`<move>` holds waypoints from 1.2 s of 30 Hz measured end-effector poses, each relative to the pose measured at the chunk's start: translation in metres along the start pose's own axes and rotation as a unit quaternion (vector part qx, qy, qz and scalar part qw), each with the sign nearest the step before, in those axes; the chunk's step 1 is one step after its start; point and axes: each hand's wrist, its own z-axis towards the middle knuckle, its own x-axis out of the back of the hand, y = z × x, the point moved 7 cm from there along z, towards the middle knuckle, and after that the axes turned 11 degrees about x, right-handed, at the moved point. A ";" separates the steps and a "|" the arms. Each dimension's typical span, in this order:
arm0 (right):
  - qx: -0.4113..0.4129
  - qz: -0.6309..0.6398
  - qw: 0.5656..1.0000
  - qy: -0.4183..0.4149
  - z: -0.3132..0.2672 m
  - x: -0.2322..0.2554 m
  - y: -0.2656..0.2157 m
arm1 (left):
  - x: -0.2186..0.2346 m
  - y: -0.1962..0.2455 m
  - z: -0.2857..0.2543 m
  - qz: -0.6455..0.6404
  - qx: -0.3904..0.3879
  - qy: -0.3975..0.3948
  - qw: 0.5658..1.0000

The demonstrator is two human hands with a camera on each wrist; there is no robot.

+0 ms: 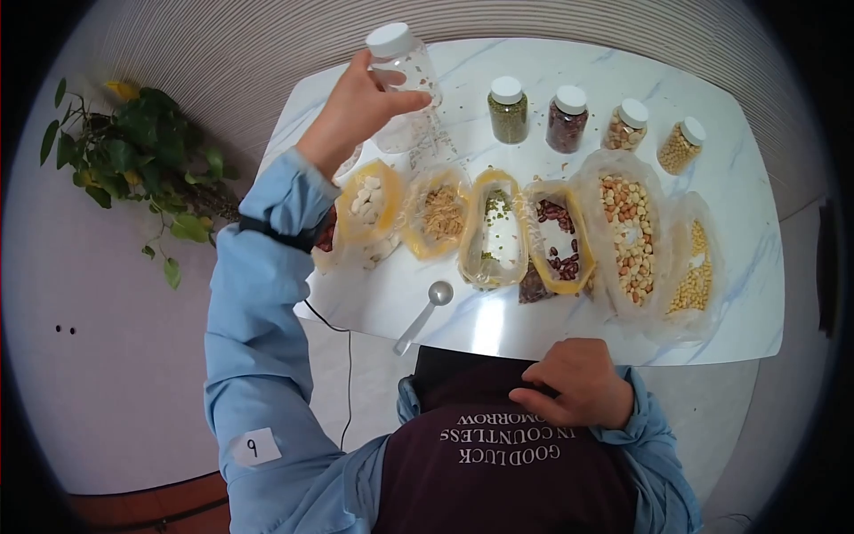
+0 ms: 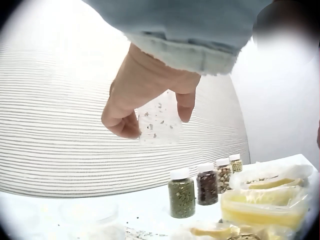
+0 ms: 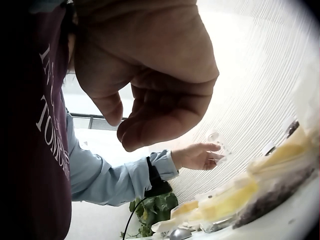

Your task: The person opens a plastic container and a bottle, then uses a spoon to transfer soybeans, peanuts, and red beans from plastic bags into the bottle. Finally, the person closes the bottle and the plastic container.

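My left hand [image 1: 369, 102] grips a clear jar [image 1: 411, 67] with a white lid, raised at the back left of the table. Small dark flecks cling inside the jar [image 2: 160, 122], as the left wrist view shows; my thumb and fingers lie on opposite sides of it. Below it, scattered bits [image 1: 433, 147] lie on the tabletop. At the table's front edge, before the shirt, my right hand [image 1: 580, 383] hangs loosely curled and holds nothing. A metal spoon [image 1: 425, 316] lies near that edge, left of the right hand.
Lidded jars of green beans [image 1: 508, 116], dark red beans [image 1: 567, 123], nuts [image 1: 624, 127] and yellow beans [image 1: 681, 149] stand along the back. Several open bags, including white beans [image 1: 366, 198] and brown strips [image 1: 442, 214], line the middle. A leafy plant [image 1: 133, 147] hangs left.
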 end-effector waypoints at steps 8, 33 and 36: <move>-0.008 -0.007 1.000 -0.011 -0.006 0.004 0.004 | -0.066 -0.044 0.041 0.215 0.035 -0.026 0.976; -0.008 0.010 1.000 -0.014 -0.010 -0.004 0.000 | -0.069 -0.021 0.039 0.340 -0.174 0.081 0.920; -0.012 0.007 1.000 -0.018 -0.011 -0.003 -0.002 | -0.070 -0.026 0.044 0.303 -0.136 0.014 0.943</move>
